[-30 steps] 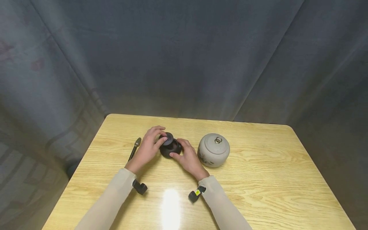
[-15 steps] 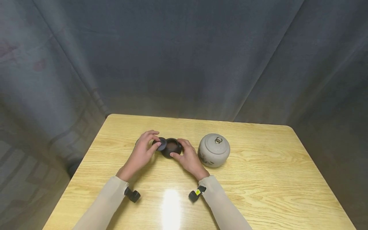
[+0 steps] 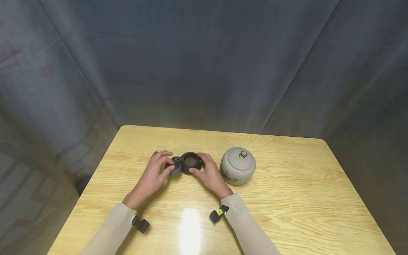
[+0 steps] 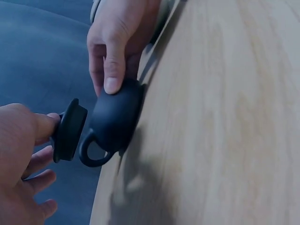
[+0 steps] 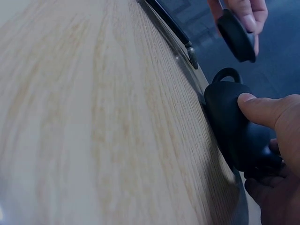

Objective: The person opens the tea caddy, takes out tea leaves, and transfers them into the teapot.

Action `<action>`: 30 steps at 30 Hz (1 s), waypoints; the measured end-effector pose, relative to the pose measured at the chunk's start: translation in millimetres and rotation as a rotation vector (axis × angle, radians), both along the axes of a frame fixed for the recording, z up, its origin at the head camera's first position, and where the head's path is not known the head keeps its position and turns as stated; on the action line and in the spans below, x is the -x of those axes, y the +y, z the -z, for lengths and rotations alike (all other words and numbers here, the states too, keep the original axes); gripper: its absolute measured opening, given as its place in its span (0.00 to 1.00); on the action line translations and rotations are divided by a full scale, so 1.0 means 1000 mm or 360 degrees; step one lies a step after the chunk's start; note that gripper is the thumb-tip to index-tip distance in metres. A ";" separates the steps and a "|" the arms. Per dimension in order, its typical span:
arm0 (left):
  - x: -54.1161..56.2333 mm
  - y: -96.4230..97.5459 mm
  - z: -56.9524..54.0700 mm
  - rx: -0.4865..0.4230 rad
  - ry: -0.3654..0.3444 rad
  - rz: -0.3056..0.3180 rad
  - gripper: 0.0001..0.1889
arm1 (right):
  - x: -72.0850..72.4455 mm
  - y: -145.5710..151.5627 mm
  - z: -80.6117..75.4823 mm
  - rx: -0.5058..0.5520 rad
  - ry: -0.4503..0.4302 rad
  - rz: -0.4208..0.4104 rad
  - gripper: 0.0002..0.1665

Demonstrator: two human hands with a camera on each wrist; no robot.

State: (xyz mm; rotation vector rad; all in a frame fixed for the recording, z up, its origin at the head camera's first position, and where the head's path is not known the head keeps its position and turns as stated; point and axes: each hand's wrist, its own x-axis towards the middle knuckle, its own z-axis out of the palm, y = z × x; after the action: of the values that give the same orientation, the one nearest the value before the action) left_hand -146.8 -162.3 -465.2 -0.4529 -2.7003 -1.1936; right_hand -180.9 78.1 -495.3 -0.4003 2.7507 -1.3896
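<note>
A small dark teapot (image 3: 187, 170) stands uncovered on the table, its loop handle (image 4: 89, 157) toward the left and its reddish-brown inside visible from above. Around its right side curl the thumb and fingers of my right hand (image 3: 211, 177), holding the body. My left hand (image 3: 154, 176) pinches the dark round lid (image 4: 70, 131) by its knob between thumb and fingers. The lid is tilted in the air just beside the handle, apart from the pot. In the left wrist view the other left fingers hang free.
A grey lidded jar (image 3: 238, 166) with a ring on top stands right of the right hand. Behind the left hand lies a slim black-handled tool with a metal tip (image 5: 192, 56), mostly hidden in the head view. A dark curtain (image 3: 204, 71) hangs beyond the wooden table (image 3: 293, 184).
My left hand has lifted the lid off the teapot's mouth and carried it left and toward me, uncovering the opening and the handle. The right hand has stayed on the pot.
</note>
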 end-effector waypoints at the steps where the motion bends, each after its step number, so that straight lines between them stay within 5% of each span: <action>1: -0.001 0.000 0.001 0.0011 0.0005 0.0003 0.04 | 0.000 0.000 -0.001 0.0003 0.0001 0.0003 0.42; 30: -0.001 -0.012 0.026 0.0284 -0.0014 -0.0049 0.05 | 0.000 -0.001 0.000 0.0008 -0.0010 0.0004 0.41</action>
State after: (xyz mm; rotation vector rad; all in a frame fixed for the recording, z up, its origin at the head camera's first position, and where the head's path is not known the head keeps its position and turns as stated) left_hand -146.0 -174.6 -491.5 -0.4277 -2.8229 -0.9532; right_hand -180.7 77.2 -495.0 -0.3925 2.7445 -1.3961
